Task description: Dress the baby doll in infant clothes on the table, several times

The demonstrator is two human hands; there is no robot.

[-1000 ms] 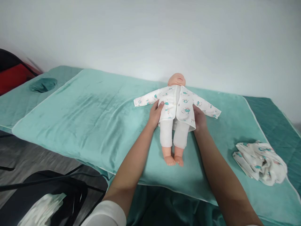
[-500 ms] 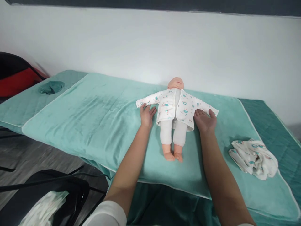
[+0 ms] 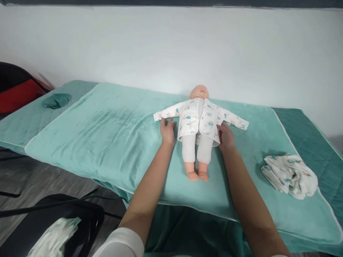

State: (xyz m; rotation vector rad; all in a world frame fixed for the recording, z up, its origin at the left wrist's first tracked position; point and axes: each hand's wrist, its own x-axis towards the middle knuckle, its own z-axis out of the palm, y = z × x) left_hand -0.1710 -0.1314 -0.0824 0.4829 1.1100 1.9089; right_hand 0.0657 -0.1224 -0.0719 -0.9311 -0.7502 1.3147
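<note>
A baby doll (image 3: 199, 92) lies on its back on a teal towel (image 3: 107, 132), wearing a white printed shirt (image 3: 199, 119) with both sleeves spread out and white leggings. My left hand (image 3: 167, 130) rests flat and open on the towel just below the doll's left-side sleeve. My right hand (image 3: 225, 137) lies at the shirt's lower right hem, fingers touching the fabric, loosely spread.
A crumpled printed garment (image 3: 291, 175) lies on the towel at the right. The padded table has a face hole (image 3: 56, 100) at the far left. A black chair holding a white cloth (image 3: 53, 239) stands at lower left. A white wall runs behind.
Both hands came off the doll's torso and moved outward under the sleeves. The right hand has since drawn back in to the shirt's hem.
</note>
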